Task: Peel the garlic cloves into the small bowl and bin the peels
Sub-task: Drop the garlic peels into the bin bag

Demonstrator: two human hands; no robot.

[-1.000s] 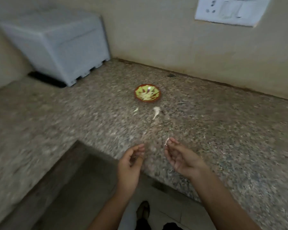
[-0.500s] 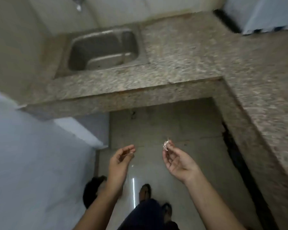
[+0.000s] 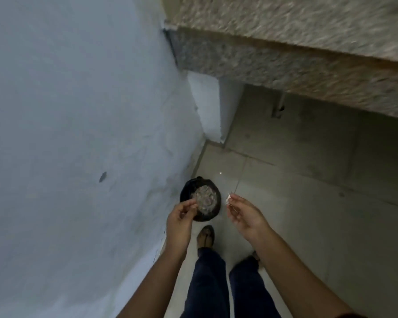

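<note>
White, papery peel [image 3: 228,199] sits pinched between the thumb and fingertips of the right hand [image 3: 247,218], just right of centre in the frame. It looks almost weightless, thin and brittle, so it will likely flutter or cling to the skin rather than drop straight. A light pinch at its edge is all it needs, and letting go low over the bin should help. The left hand [image 3: 181,218] has its fingers curled in toward the thumb; whether it holds a scrap too, I cannot tell. The bin [image 3: 184,191], black and round, lies below and between the hands. The left hand overlaps its near-left rim, while the peel sits just off its right rim, not yet over the opening. Pale scraps [image 3: 205,198] already lie in it. A foot [image 3: 206,237] stands just below the bin on the floor [image 3: 308,203]. A blue-grey wall [image 3: 78,134] takes the left of the frame, a granite counter [image 3: 308,42] the upper right.
</note>
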